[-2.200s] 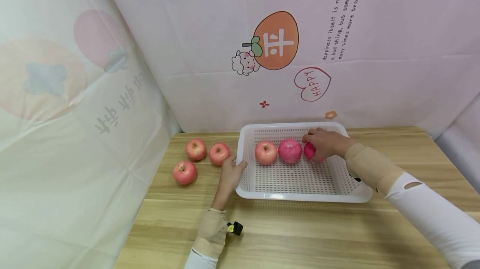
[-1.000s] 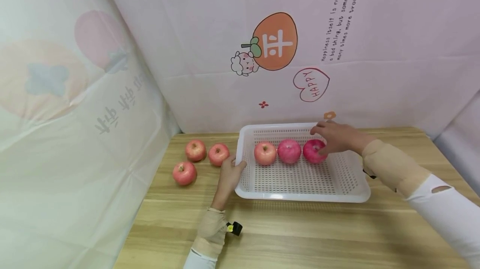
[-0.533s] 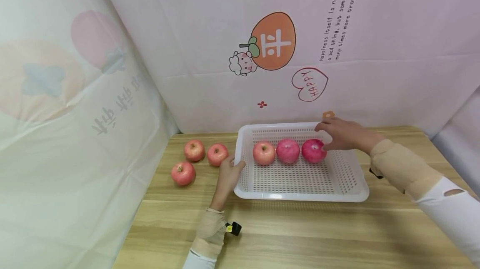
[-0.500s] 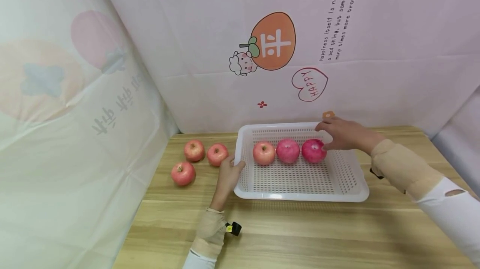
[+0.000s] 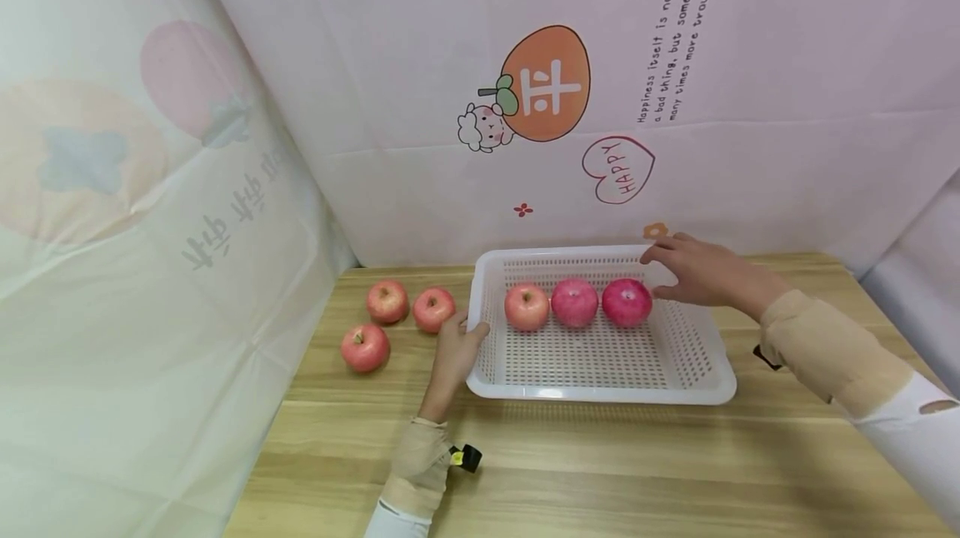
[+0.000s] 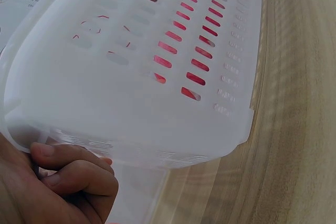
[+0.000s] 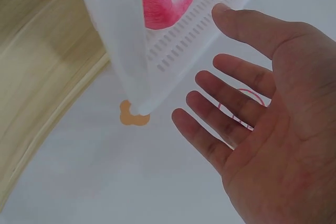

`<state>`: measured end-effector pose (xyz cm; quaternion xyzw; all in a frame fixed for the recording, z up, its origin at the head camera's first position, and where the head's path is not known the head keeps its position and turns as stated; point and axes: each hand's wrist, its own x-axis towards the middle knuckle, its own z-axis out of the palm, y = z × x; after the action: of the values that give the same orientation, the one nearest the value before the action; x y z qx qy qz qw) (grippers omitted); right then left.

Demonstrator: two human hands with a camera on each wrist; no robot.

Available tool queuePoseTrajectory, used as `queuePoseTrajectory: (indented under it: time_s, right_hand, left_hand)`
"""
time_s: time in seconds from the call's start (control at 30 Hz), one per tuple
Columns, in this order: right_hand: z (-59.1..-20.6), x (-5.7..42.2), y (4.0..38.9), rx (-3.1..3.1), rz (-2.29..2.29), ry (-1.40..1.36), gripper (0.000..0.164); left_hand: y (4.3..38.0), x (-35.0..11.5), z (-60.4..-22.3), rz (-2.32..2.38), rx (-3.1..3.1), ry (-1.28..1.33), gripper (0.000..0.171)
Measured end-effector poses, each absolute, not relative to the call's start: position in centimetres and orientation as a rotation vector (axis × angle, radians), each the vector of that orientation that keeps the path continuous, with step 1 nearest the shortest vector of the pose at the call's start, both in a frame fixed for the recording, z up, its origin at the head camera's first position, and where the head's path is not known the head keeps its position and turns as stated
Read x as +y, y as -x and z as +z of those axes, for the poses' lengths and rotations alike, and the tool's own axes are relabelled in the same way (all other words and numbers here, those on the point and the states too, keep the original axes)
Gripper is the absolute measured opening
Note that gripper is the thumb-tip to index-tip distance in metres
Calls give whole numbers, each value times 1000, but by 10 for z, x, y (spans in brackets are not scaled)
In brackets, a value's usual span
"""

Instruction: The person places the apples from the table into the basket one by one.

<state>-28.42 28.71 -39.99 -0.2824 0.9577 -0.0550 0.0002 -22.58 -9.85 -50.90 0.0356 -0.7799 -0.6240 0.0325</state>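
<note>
A white perforated plastic basket (image 5: 600, 394) holds a row of three apples. From left to right they are a pale red apple (image 5: 527, 307), a pink apple (image 5: 574, 303) and a deep magenta apple (image 5: 627, 302). My left hand (image 5: 454, 355) grips the basket's left rim; the left wrist view shows its curled fingers (image 6: 79, 179) at the rim's edge. Over the basket's back right corner hovers my right hand (image 5: 701, 271), just right of the magenta apple. In the right wrist view its fingers are spread and hold nothing.
Three more pale red apples (image 5: 387, 301) lie on the wooden table (image 5: 360, 446), left of the basket and near my left hand. A white printed cloth (image 5: 405, 146) hangs close behind the basket, and another cloth (image 5: 247, 313) hangs at the left.
My right hand has released the magenta apple and moved right and slightly up from it. The magenta apple now sits uncovered in the basket. The left hand keeps its grip on the rim.
</note>
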Motion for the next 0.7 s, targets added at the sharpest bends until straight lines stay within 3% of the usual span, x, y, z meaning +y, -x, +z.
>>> queuePoseTrajectory:
  time_s: [0.7]
  right_hand:
    - [-413, 316, 261, 3130, -283, 818, 49]
  left_hand:
    - [229, -101, -512, -1902, -2419, -100, 44]
